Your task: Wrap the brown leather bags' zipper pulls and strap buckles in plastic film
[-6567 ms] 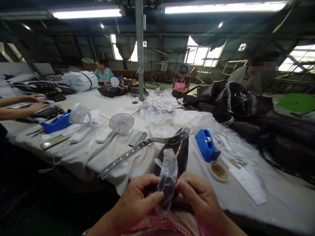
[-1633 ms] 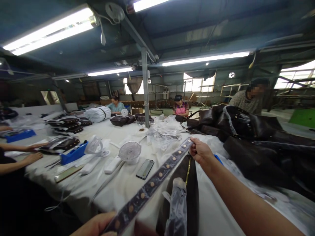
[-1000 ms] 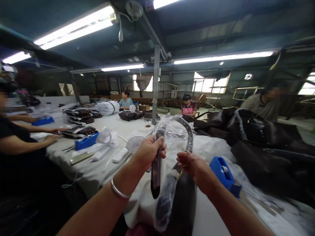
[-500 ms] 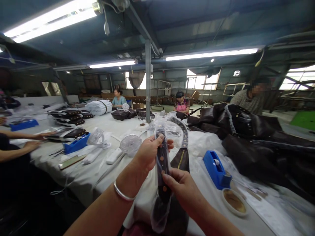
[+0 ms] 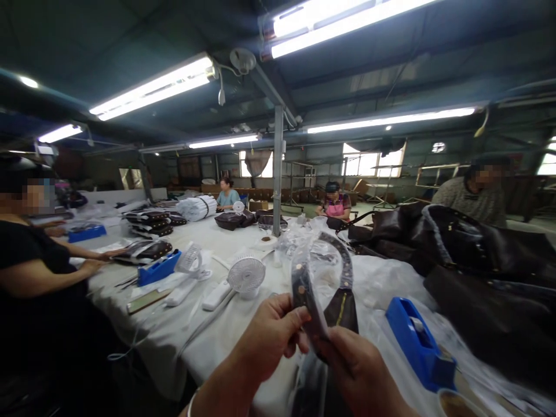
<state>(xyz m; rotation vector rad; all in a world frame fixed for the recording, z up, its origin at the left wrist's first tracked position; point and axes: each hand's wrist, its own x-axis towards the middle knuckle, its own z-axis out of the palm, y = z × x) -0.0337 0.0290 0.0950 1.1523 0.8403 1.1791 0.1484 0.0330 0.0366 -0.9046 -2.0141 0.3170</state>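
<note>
A dark studded strap [image 5: 346, 262] arcs up from a brown bag [image 5: 343, 307] in front of me, its free end sheathed in a clear plastic sleeve [image 5: 309, 272]. My left hand [image 5: 271, 336] pinches the sleeved strap end from the left. My right hand [image 5: 354, 370] grips the same strap end just below, fingers closed around the plastic. Both hands sit low and near me, over the table's front edge.
A white-covered table [image 5: 226, 324] holds a blue tape dispenser [image 5: 414, 341], small white fans [image 5: 246, 275], a second blue dispenser [image 5: 158, 267] and a heap of dark bags [image 5: 473, 255]. A person's arm [image 5: 47, 269] rests at left. A steel post [image 5: 277, 168] stands mid-table.
My hands have dropped lower and closer to me while sliding the plastic sleeve along the strap end. The view has tilted up a little.
</note>
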